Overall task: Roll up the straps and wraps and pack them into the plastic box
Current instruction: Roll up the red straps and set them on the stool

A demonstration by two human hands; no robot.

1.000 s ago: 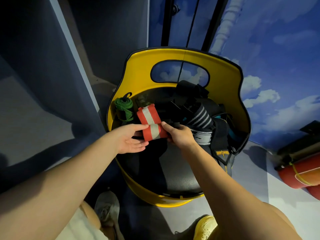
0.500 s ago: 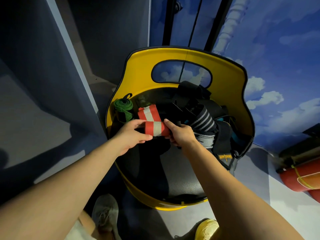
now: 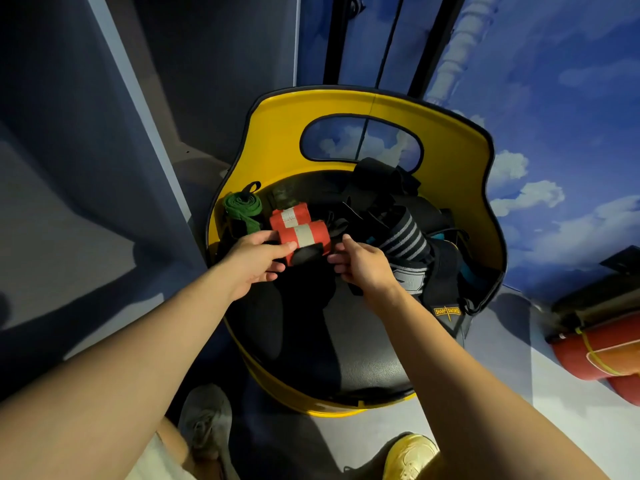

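Backdrop: blue wall painted with clouds point(image 3: 540, 195) on my right, dark grey panel point(image 3: 69, 150) on my left, pale floor underneath.
Seat: yellow tub chair point(image 3: 450, 161) with a black cushion, and that's where all the gear is piled.
Orange wrap: red-orange wrap with a white stripe point(image 3: 304, 235), rolled up, with a black end hanging under it, sitting at the back left of the seat.
Left hand point(image 3: 252, 261): thumb and fingers pinching the left end of that roll.
Right hand point(image 3: 363, 265): fingers curled, tips right by the roll's right end; can't tell if it's actually got hold of anything.
Green strap point(image 3: 240, 207): rolled, just left of the orange one.
Black pile: striped black wrap point(image 3: 405, 237) and more dark straps heaped on the right side.
Box: can't see any plastic box from here.
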